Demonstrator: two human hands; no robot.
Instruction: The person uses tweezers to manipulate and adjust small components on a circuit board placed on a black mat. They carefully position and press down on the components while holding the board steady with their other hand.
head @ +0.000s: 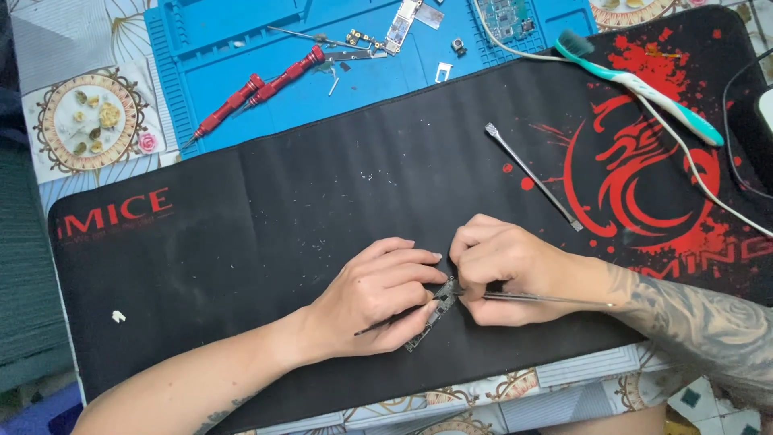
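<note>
My left hand [378, 294] rests on the black desk mat [241, 242] near its front edge, fingers closed on a narrow circuit board [433, 314] and a thin dark tool that sticks out under the palm. My right hand [503, 270] sits just to the right of it, pinching metal tweezers [547, 299] whose tips meet the top end of the board. The handle of the tweezers runs right over my forearm.
A metal spudger [531, 176] lies on the mat behind my hands. A teal toothbrush [644, 84] and a white cable [692, 169] cross the mat's right side. Behind it, a blue work mat [241, 32] holds two red screwdrivers [258, 93], small boards and parts.
</note>
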